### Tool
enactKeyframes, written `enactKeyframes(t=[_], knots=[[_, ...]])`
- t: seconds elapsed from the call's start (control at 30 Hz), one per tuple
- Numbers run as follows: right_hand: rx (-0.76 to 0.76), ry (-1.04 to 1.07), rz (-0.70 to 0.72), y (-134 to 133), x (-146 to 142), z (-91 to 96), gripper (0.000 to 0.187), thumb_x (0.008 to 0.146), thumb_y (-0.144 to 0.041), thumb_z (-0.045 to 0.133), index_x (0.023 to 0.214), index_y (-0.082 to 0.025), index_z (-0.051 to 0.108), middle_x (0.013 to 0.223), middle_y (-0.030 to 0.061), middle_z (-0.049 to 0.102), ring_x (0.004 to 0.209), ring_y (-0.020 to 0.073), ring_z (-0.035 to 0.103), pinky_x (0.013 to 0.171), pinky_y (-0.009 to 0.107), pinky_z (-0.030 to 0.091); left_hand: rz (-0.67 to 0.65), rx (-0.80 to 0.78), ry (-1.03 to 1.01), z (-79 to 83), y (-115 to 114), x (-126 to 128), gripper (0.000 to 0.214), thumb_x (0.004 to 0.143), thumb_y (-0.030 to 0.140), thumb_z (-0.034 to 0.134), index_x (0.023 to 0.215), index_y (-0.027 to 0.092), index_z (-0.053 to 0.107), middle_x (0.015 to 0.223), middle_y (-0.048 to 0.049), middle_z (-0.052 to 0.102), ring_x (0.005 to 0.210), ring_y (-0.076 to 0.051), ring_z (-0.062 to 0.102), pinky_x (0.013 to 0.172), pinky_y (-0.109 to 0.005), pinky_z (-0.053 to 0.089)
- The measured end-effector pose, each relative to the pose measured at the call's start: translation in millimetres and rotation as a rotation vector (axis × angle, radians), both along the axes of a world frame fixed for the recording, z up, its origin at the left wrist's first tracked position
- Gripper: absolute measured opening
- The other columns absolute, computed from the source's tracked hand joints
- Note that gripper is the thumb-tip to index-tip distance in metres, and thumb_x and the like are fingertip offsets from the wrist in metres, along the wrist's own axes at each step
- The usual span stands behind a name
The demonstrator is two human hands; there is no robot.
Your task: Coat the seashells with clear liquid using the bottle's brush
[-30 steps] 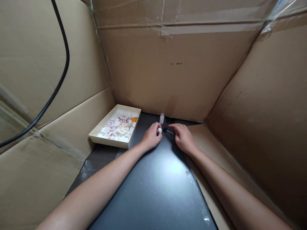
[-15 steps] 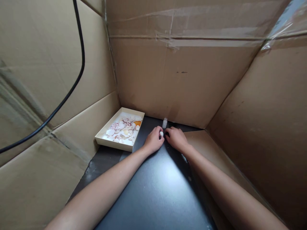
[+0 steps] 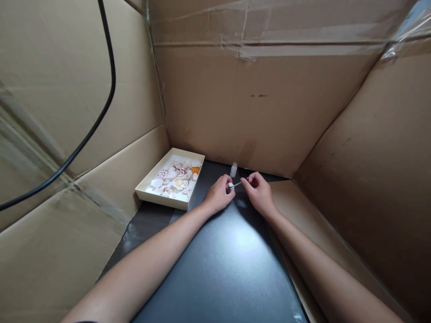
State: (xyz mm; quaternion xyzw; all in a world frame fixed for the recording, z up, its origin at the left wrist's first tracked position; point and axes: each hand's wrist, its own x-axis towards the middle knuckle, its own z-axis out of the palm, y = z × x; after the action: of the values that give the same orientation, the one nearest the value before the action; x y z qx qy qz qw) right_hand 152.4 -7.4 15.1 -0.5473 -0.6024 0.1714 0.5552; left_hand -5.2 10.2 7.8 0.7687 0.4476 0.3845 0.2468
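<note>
Between the fingers of my left hand (image 3: 220,194) is a small white shell-like piece (image 3: 230,185); the fingers cover much of it. My right hand (image 3: 258,190) pinches a thin, pale stick (image 3: 237,184) by one end. The stick points left, and its other end reaches the white piece, though I cannot tell whether they touch. Just behind the hands a small clear bottle (image 3: 233,170) with whitish contents stands upright on the dark table (image 3: 218,260).
To the left sits a shallow cream tray (image 3: 163,203) holding several seashells (image 3: 178,177) and an orange piece (image 3: 195,170). Cardboard walls (image 3: 229,116) enclose the table's back and sides. A black cable (image 3: 109,89) hangs at the left. A cardboard flap (image 3: 296,206) lies at the right.
My right hand has lifted and turned, and the pale stick now shows in its fingers, reaching toward the white piece. My left hand still holds that piece. The view has shifted slightly.
</note>
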Motion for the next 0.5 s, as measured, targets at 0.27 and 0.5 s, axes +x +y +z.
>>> enactKeyframes(t=[0.27, 0.5], knots=[[0.042, -0.036, -0.001, -8.1, 2.4, 4.0, 0.027, 0.085, -0.045, 0.054, 0.089, -0.019, 0.06, 0.069, -0.0006, 0.054, 0.061, 0.0137, 0.05, 0.059, 0.025, 0.04, -0.026, 0.001, -0.004, -0.4, -0.6, 0.4, 0.015, 0.076, 0.016, 0.053, 0.09, 0.02, 0.048, 0.076, 0.0032, 0.046, 0.068, -0.01, 0.044, 0.062, -0.022, 0.035], [0.052, -0.047, 0.001, -10.9, 6.0, 1.6, 0.023, 0.084, -0.043, 0.057, 0.086, -0.02, 0.054, 0.065, -0.0035, 0.05, 0.057, 0.0119, 0.045, 0.056, 0.024, 0.037, -0.068, 0.013, -0.021, -3.8, 1.8, -0.1, 0.017, 0.076, 0.014, 0.053, 0.091, 0.02, 0.049, 0.078, 0.0029, 0.048, 0.068, -0.01, 0.045, 0.063, -0.021, 0.036]])
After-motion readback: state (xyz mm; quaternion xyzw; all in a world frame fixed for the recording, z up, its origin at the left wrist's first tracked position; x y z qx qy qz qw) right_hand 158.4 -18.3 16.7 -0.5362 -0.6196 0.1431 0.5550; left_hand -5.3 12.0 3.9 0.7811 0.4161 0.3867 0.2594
